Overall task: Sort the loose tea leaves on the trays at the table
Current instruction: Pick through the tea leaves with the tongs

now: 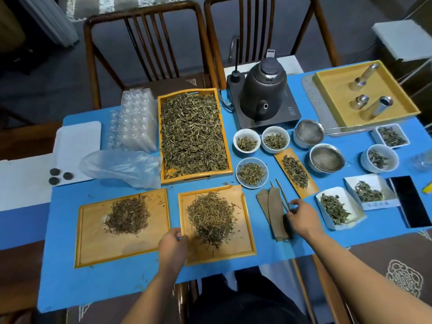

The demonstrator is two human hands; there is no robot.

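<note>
Nearest, the left hand [172,244] rests curled on the near-left corner of the middle tray [245,230], its fingers pinching something small and bluish at the rim; what it is cannot be told. The right hand [301,217] grips thin tongs [281,195] over a brown cloth sleeve [273,213], just right of that tray. A strip of bare blue table [105,284] runs between the trays and the near edge.

The middle tray holds a loose mound of tea leaves [211,218], pale and wiry, with strays towards the near rim. Beside it, the left tray [93,237] carries a smaller, darker heap [127,215], with wood showing all round it.

Further back, the long tray [228,136] is filled rim to rim with green-brown leaves. Left of it lie a clear plastic bag [121,166] and stacked plastic moulds [138,118]. To the right, small bowls [251,171] of leaf, a wooden scoop [295,171], two strainers [326,157] and white dishes [339,206] crowd the table, close together. A dark kettle [263,87] stands behind them, and a yellow tray [364,92] with metal canisters sits at the far right corner. Two chairs [145,43] stand beyond the far edge.
</note>
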